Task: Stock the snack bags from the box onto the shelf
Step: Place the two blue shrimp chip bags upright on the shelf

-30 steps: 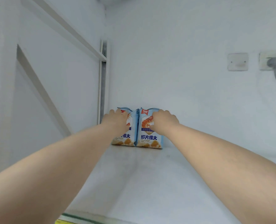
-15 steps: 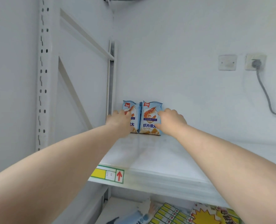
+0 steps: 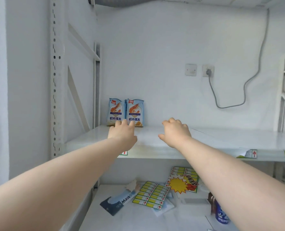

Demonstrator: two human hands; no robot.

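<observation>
Two blue snack bags with a shrimp picture stand upright side by side at the back left of the white shelf (image 3: 213, 139): the left bag (image 3: 115, 110) and the right bag (image 3: 135, 111). My left hand (image 3: 122, 132) hovers over the shelf just in front of them, fingers spread, holding nothing. My right hand (image 3: 175, 130) is to the right of the bags, apart from them, fingers loosely curled and empty. The box is not in view.
A white perforated upright (image 3: 54, 80) and diagonal brace stand at the left. A wall socket with a grey cable (image 3: 208, 72) is behind the shelf. The lower shelf holds a mask pack (image 3: 120, 200), yellow label sheets (image 3: 151, 194) and a blue can (image 3: 221, 214).
Both hands have let go of the two bags and drawn back toward me. The view has pulled back and down, so the shelf front and lower shelf now show.
</observation>
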